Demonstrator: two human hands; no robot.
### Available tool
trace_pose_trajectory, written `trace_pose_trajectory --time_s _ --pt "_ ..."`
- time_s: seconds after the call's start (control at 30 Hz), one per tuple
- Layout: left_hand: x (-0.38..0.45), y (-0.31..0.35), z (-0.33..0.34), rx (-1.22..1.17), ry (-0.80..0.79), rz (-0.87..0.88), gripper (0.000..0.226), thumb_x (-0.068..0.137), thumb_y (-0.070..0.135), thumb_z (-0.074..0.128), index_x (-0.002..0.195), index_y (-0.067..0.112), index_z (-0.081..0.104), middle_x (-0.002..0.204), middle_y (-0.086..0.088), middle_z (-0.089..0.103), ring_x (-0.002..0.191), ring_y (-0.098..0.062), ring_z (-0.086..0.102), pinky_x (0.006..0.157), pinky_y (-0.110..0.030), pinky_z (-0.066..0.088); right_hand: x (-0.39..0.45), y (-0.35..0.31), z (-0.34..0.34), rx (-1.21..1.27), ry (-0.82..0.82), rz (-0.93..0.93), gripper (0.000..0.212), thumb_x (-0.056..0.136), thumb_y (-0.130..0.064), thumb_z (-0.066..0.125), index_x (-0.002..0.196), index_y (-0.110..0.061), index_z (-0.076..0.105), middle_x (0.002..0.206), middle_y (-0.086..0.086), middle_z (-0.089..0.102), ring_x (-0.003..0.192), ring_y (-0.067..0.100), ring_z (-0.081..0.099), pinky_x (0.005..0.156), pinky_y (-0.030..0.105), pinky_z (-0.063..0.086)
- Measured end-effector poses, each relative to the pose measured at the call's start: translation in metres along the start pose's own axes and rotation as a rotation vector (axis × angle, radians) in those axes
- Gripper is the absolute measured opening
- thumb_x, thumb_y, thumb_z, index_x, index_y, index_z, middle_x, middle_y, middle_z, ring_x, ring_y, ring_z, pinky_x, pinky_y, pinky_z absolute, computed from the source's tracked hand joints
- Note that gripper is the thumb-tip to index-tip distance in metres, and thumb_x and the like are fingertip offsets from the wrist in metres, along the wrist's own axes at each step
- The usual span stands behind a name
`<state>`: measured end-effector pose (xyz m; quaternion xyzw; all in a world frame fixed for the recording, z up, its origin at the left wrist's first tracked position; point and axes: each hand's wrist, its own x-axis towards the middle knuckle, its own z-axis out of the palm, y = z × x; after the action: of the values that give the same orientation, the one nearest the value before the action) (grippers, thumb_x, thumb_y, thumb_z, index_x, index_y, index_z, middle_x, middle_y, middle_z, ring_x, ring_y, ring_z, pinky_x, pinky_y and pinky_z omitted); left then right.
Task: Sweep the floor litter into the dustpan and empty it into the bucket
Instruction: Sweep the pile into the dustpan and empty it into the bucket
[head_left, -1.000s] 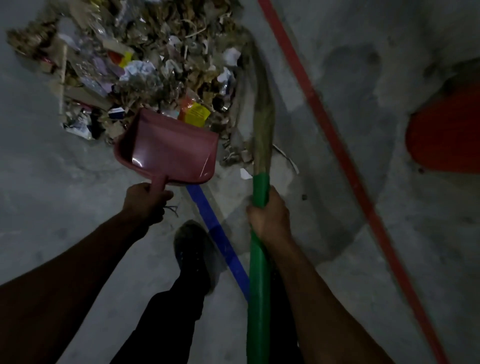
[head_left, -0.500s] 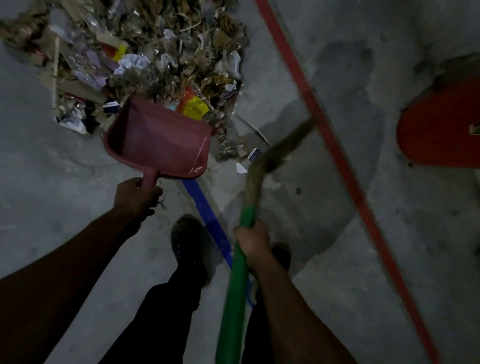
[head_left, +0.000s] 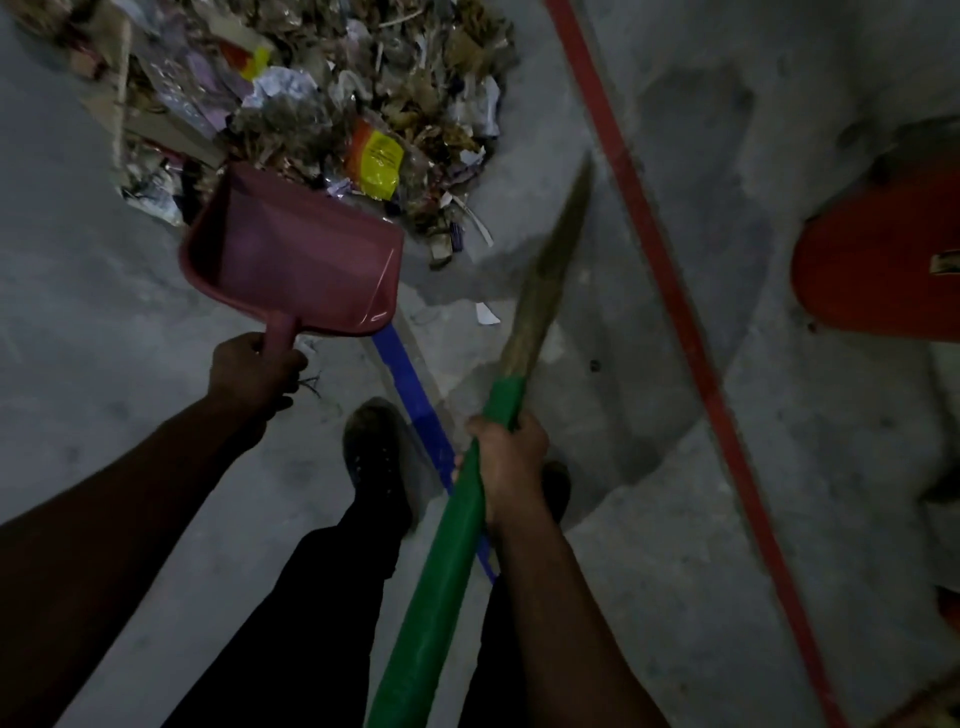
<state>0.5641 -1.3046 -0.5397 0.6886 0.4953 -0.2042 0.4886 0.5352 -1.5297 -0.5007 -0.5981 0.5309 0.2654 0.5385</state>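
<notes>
Your left hand (head_left: 252, 371) gripped the short handle of the pink dustpan (head_left: 293, 262), fingers curled round it, and you held the pan with its open mouth pointing away from you, its front lip at the near edge of the litter pile (head_left: 332, 98). That pile lay on the grey concrete floor (head_left: 649, 545) at the top of the view, a heap of dry leaves, torn paper, cardboard scraps and a yellow and orange wrapper (head_left: 376, 161) just beyond the pan's lip. The pan itself looked empty inside. Your right hand (head_left: 506, 462) was closed round the green handle of the broom (head_left: 457, 525), near the top of the green part, and the brown bristle end (head_left: 553, 265) angled up and to the right, blurred, beside the pile's right edge and apart from the dustpan. A small white scrap (head_left: 485, 313) lay on the floor between pan and bristles. A blue line (head_left: 410, 384) ran along the floor from under the dustpan back between your feet, and your left shoe (head_left: 376, 457) stood just beside it. A red line (head_left: 670, 291) crossed the floor diagonally further right. Beyond it, at the right edge of the view, stood the red bucket (head_left: 883, 260), well apart from pan and pile.
</notes>
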Motion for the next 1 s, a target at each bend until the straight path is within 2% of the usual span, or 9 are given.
trace_pose_trajectory --time_s 0.1,0.23,0.37,0.4,0.47,0.6,0.73,0.9,1.0 --pt "-0.002 0.000 -0.002 0.028 0.003 0.009 0.016 0.083 0.005 0.066 0.098 0.006 0.060 0.069 -0.011 0.056 0.055 -0.019 0.052 0.039 -0.019 0.043 0.000 0.025 -0.014 -0.028 0.084 0.112 0.033 0.082 -0.002 0.064 0.115 0.000 0.061 0.074 0.016 0.059 0.048 0.024 0.058 0.048 0.028 0.047" --pt "0.002 -0.003 -0.005 0.047 0.037 0.007 0.017 0.082 0.004 0.067 0.098 0.007 0.060 0.067 -0.010 0.056 0.055 -0.020 0.053 0.037 -0.018 0.042 0.003 0.041 0.017 -0.060 -0.047 0.189 0.039 0.083 0.003 0.061 0.122 0.005 0.058 0.075 0.020 0.058 0.040 0.022 0.054 0.042 0.026 0.045" --pt "0.010 -0.010 -0.010 0.052 0.055 0.002 0.017 0.083 0.004 0.066 0.099 0.005 0.059 0.067 -0.012 0.056 0.055 -0.021 0.052 0.037 -0.019 0.042 0.008 0.030 0.074 -0.115 -0.190 0.167 0.051 0.084 -0.003 0.065 0.133 -0.005 0.052 0.105 0.023 0.065 0.075 0.029 0.064 0.068 0.041 0.059" --pt "0.012 -0.012 -0.012 0.059 0.055 0.002 0.017 0.084 0.004 0.066 0.100 0.005 0.059 0.067 -0.012 0.056 0.055 -0.021 0.052 0.033 -0.015 0.040 0.006 0.023 0.083 -0.114 -0.223 0.145 0.049 0.084 -0.003 0.065 0.131 -0.005 0.053 0.106 0.023 0.066 0.069 0.027 0.064 0.062 0.035 0.058" --pt "0.014 -0.015 -0.015 0.067 0.063 -0.001 0.019 0.084 0.005 0.067 0.101 0.005 0.060 0.068 -0.012 0.056 0.055 -0.021 0.053 0.033 -0.016 0.041 -0.001 0.006 0.093 -0.077 -0.262 0.076 0.043 0.084 -0.002 0.062 0.127 -0.002 0.055 0.090 0.018 0.064 0.047 0.016 0.059 0.045 0.023 0.048" --pt "0.012 -0.015 -0.016 0.057 0.065 -0.025 0.020 0.084 0.005 0.067 0.102 0.004 0.060 0.069 -0.013 0.056 0.056 -0.022 0.053 0.048 -0.029 0.043 -0.022 -0.018 0.081 0.027 -0.230 -0.045 0.035 0.085 0.003 0.057 0.119 0.000 0.058 0.073 0.007 0.056 0.034 0.006 0.051 0.037 0.016 0.039" --pt "0.007 -0.013 -0.013 0.013 0.047 -0.050 0.015 0.083 0.005 0.066 0.097 0.002 0.061 0.066 -0.013 0.056 0.055 -0.023 0.053 0.049 -0.028 0.042 -0.043 -0.032 0.060 0.064 -0.212 -0.164 0.023 0.084 0.003 0.057 0.106 -0.002 0.058 0.060 0.004 0.055 0.040 0.017 0.051 0.040 0.023 0.043" --pt "0.008 -0.010 -0.014 -0.016 0.056 -0.058 0.012 0.081 0.007 0.067 0.090 0.001 0.063 0.062 -0.012 0.057 0.048 -0.022 0.051 0.041 -0.022 0.040 -0.037 -0.056 0.057 -0.076 -0.145 -0.295 0.023 0.083 -0.003 0.062 0.105 -0.008 0.062 0.079 0.013 0.058 0.057 0.028 0.057 0.054 0.042 0.053" --pt "0.012 -0.013 -0.021 -0.037 0.089 -0.089 0.011 0.080 0.009 0.068 0.089 0.005 0.062 0.064 -0.010 0.058 0.048 -0.022 0.052 0.042 -0.023 0.042 -0.034 -0.071 0.057 -0.160 -0.176 -0.384 0.019 0.083 -0.003 0.064 0.100 -0.010 0.062 0.080 0.013 0.058 0.063 0.038 0.059 0.061 0.052 0.055"
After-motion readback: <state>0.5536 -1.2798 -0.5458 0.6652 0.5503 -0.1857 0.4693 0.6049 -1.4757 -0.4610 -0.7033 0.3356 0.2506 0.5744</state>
